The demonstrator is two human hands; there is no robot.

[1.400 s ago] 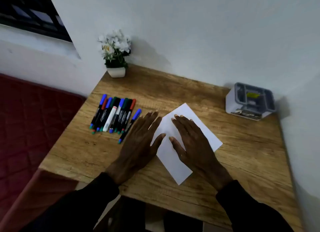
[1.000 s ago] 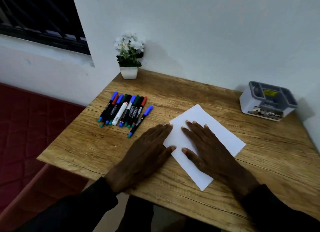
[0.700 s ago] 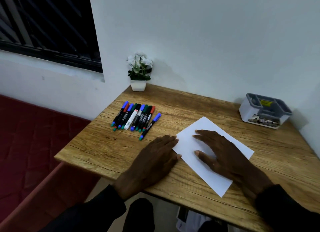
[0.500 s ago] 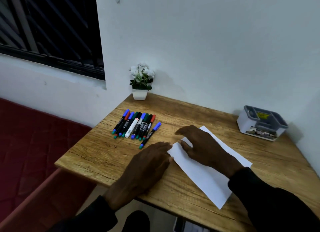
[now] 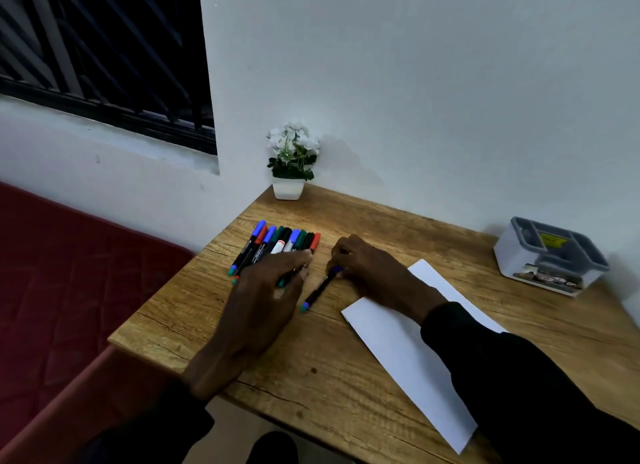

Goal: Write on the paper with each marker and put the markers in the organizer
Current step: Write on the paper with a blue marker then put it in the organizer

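Now your right hand (image 5: 367, 271) pinches the lone marker (image 5: 317, 292); left hand (image 5: 263, 304), grip released, overlaps the ten-o'clock marker row (image 5: 270, 243).

Ten markers lie on the surface (image 5: 346, 387): nine caps show in the tight row of markers (image 5: 277, 236), three blue, two red, two green and two black, and one lone marker (image 5: 318, 290) lies apart. There is one paper (image 5: 398, 352), one organizer (image 5: 550, 255) and one potted plant (image 5: 291, 165). Two hands are in view, the left hand (image 5: 263, 301) and the right hand (image 5: 367, 266).
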